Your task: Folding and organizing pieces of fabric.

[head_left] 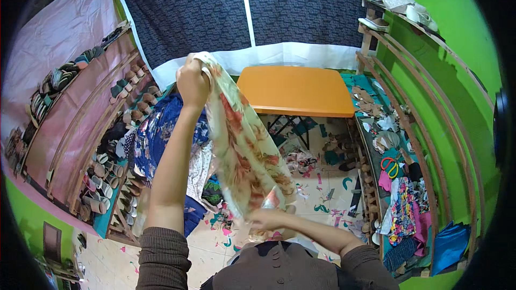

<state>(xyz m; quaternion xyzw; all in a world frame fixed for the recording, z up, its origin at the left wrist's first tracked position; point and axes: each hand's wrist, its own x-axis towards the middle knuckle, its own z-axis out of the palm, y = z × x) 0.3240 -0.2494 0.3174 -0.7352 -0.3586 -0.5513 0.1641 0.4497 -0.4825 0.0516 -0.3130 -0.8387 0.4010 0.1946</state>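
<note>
A cream cloth with red and brown floral print [236, 129] hangs stretched in front of me. High up, my left hand [193, 83] is closed round its top corner. Low down near my body, my right hand [267, 219] is closed on the cloth's lower edge, a little blurred. Beyond the cloth stands an orange-topped folding table [295, 90]. A pile of dark blue floral fabric [150, 147] lies to the left, behind my left forearm.
Racks with shoes [102, 182] line the left wall. On the right, a bench holds fabric scraps, red-and-yellow-handled scissors [389, 167] and a bright floral cloth [402, 201]. Colourful offcuts [322, 208] litter the tiled floor. A blue bag-like piece [451, 246] sits at lower right.
</note>
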